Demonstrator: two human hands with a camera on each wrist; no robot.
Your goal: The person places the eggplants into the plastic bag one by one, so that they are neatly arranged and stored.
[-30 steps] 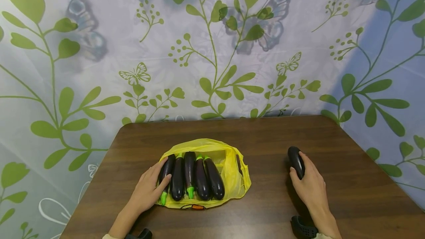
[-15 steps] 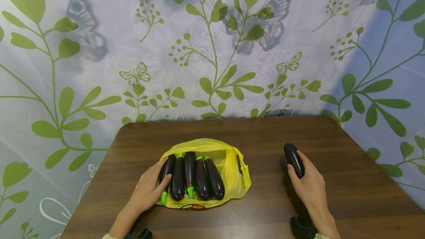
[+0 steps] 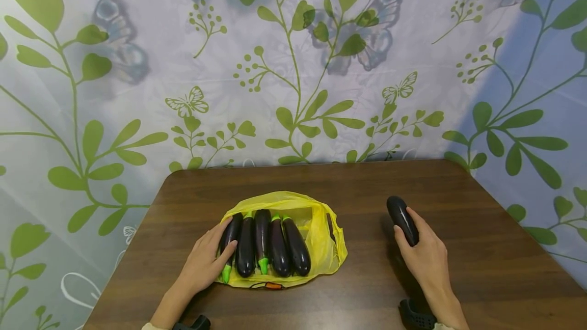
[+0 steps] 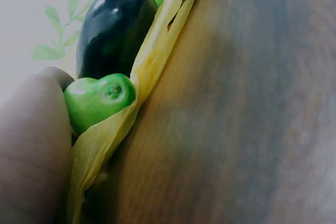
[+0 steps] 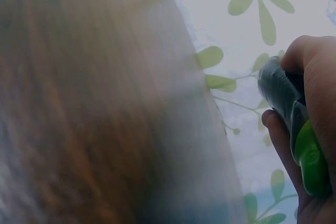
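A yellow plastic bag [image 3: 327,256] lies on the table with several dark eggplants [image 3: 246,246] side by side in its opening. My left hand [image 3: 206,258] rests at the bag's left side, its thumb across the leftmost eggplant [image 3: 233,230] and its other fingers along the far left edge. In the left wrist view that eggplant's green stem end [image 4: 97,100] shows beside the thumb and the bag's rim. Well right of the bag, my right hand [image 3: 427,258] grips another eggplant [image 3: 402,218] between thumb and fingers. Its green stem end [image 5: 312,161] shows in the right wrist view.
The brown wooden table [image 3: 357,187] has rounded far corners. Behind and beside it hangs a pale cloth [image 3: 220,75] printed with green leaves and butterflies. A dark band [image 3: 417,314] is on the right wrist and another [image 3: 194,323] on the left.
My right hand has moved slightly left with its eggplant, whose far end has swung left and away from me. The left hand, the bag and its eggplants have stayed put.
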